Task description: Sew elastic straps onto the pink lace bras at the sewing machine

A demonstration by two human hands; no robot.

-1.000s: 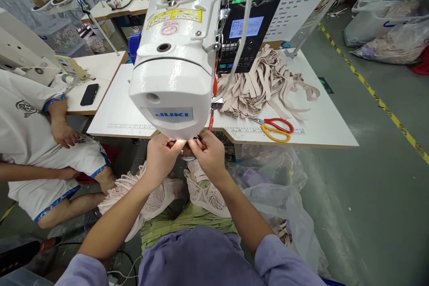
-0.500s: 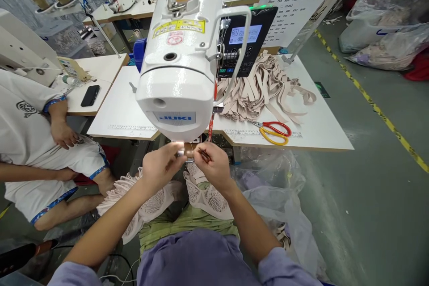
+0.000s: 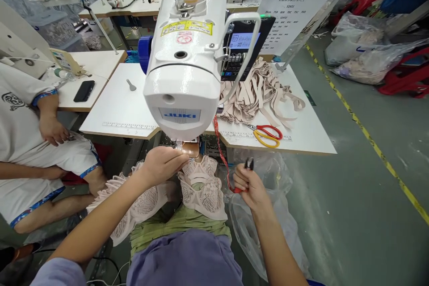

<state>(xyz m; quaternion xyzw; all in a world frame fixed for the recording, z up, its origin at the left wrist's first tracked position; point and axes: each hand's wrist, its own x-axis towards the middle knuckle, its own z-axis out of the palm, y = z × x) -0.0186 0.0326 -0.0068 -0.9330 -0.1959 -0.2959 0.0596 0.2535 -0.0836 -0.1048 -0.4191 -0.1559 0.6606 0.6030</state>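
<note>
My left hand [image 3: 164, 164] lies with fingers stretched out at the copper-coloured bed [image 3: 191, 149] under the head of the white sewing machine [image 3: 182, 94]. Its thumb is hidden, and I see nothing in its grasp. My right hand [image 3: 252, 187] is closed in a fist, off to the right below the table edge. Out of it pokes the black tip of what look like thread snips [image 3: 249, 163], on a red cord [image 3: 221, 152] running up to the machine. A beige lace bra [image 3: 204, 190] hangs below the bed, over my lap. More beige bras [image 3: 147, 205] lie to its left.
Beige straps [image 3: 254, 94] are heaped on the white table [image 3: 311, 136], beside red and yellow scissors [image 3: 266, 135]. A control panel [image 3: 248, 47] stands right of the machine head. Clear plastic bags [image 3: 281, 219] hang below. A co-worker's hand [image 3: 53, 129] is at far left.
My right hand has moved away from the bed, down and to the right, with the snips, and the red cord now stretches after it. My left hand stays by the bed, fingers straighter.
</note>
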